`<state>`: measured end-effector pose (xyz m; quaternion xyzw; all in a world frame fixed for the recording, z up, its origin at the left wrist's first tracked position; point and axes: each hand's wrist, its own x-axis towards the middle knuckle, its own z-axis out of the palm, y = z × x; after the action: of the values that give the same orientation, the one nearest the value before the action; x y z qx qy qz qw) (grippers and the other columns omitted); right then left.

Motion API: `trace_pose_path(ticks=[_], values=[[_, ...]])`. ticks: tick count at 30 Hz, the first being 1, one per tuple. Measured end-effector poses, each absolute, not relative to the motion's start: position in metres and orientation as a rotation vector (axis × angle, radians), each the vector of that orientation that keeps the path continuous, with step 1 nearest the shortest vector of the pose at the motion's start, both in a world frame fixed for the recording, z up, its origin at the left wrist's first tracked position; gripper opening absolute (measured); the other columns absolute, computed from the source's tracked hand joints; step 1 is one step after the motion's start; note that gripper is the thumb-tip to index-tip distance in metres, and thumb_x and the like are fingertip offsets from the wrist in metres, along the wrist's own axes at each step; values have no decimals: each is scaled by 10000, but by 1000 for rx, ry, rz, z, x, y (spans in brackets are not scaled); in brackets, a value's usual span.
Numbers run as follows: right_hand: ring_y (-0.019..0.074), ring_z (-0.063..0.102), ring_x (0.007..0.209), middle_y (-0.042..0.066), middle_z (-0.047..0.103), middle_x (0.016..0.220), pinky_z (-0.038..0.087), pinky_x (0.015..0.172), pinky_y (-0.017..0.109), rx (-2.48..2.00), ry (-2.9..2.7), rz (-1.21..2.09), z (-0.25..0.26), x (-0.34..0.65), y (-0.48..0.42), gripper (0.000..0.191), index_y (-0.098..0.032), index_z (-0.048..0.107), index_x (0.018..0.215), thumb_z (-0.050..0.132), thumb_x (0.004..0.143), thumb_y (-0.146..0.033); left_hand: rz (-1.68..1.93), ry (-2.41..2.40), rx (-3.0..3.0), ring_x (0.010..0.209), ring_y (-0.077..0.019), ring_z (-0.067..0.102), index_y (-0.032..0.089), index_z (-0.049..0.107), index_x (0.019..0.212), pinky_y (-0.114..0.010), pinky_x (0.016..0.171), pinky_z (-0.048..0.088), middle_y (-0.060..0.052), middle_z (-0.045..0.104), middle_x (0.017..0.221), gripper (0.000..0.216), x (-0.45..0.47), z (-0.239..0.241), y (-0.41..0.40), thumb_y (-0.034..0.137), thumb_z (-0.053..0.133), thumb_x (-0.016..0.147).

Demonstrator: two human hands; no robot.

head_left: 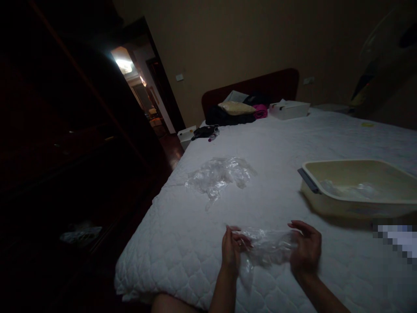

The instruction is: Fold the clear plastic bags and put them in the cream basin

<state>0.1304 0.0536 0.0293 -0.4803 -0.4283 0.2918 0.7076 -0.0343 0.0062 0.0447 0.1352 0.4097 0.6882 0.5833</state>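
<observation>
A clear plastic bag [269, 248] is stretched between my two hands, just above the near part of the quilted white bed [182, 243]. My left hand [232, 245] grips the bag's left end, its fingers curled around the film. On the other side my right hand [306, 248] pinches the right end, partly blurred. Beyond my hands a crumpled heap of clear plastic bags [221, 176] lies on the bed. To the right stands a cream plastic bin [352, 208] with a grey handle, and some clear plastic lies inside it.
Dark clothes and a cream pillow [236, 108] are piled by the headboard, beside a white box [289, 110]. A black bag [205, 131] and a small bottle [213, 136] sit near the left edge. A pixelated patch [397, 243] covers something at the right.
</observation>
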Motion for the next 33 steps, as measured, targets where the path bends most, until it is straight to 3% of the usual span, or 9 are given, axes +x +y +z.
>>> trace_pose_path(ticks=[6, 10, 14, 19, 22, 25, 29, 33], values=[[125, 536, 575, -13, 550, 740, 426, 511, 253, -1057, -635, 816, 46, 159, 60, 169, -208, 506, 859, 550, 704, -258, 1624, 989, 309, 417, -147, 571, 148, 535, 724, -227, 447, 406, -2, 602, 498, 475, -35, 38, 7, 590, 679, 624], [198, 581, 887, 64, 581, 1007, 495, 668, 318, -1047, -1048, 792, 64, 170, 46, 336, -220, 509, 1061, 575, 754, -340, 1627, 938, 291, 431, -134, 572, 144, 547, 742, -229, 477, 418, 10, 595, 514, 469, -36, 40, 7, 579, 680, 630], [270, 486, 1122, 95, 504, 1234, 454, 884, 443, -1056, -1667, 570, 68, 167, 33, 593, -233, 508, 1159, 715, 626, -394, 1605, 948, 285, 431, -138, 568, 138, 546, 725, -233, 469, 417, 4, 595, 511, 502, -36, 44, 7, 600, 691, 592], [212, 636, 778, 57, 671, 858, 532, 722, 376, -1138, -1778, 715, 80, 163, 37, 270, -215, 650, 906, 594, 754, -431, 1535, 944, 352, 437, -164, 592, 144, 536, 751, -245, 464, 423, -13, 614, 533, 506, -39, 48, 8, 629, 628, 640], [198, 634, 690, 44, 668, 739, 535, 653, 332, -1173, -1600, 814, 97, 161, 42, 295, -194, 661, 749, 609, 720, -483, 1428, 994, 426, 455, -179, 611, 136, 540, 758, -241, 455, 417, -54, 649, 596, 501, -41, 55, 7, 623, 606, 660], [164, 598, 571, 23, 634, 657, 521, 540, 294, -1181, -1348, 871, 117, 161, 48, 357, -175, 639, 743, 653, 652, -520, 1351, 958, 529, 536, -206, 641, 129, 556, 750, -257, 499, 439, -96, 670, 663, 437, -45, 64, 4, 553, 627, 670], [76, 422, 388, -46, 510, 536, 363, 337, 196, -1217, -1209, 936, 140, 160, 56, 381, -185, 605, 799, 642, 658, -538, 1406, 906, 676, 790, -270, 647, 142, 613, 835, -325, 660, 471, -131, 676, 872, 313, -51, 78, -1, 357, 692, 622], [66, 371, 400, -36, 499, 528, 274, 328, 180, -1222, -1389, 952, 158, 155, 56, 370, -187, 615, 729, 652, 634, -542, 1664, 988, 898, 1148, -299, 470, 179, 644, 994, -346, 922, 379, -120, 577, 1173, 405, -49, 99, -14, 240, 696, 597]])
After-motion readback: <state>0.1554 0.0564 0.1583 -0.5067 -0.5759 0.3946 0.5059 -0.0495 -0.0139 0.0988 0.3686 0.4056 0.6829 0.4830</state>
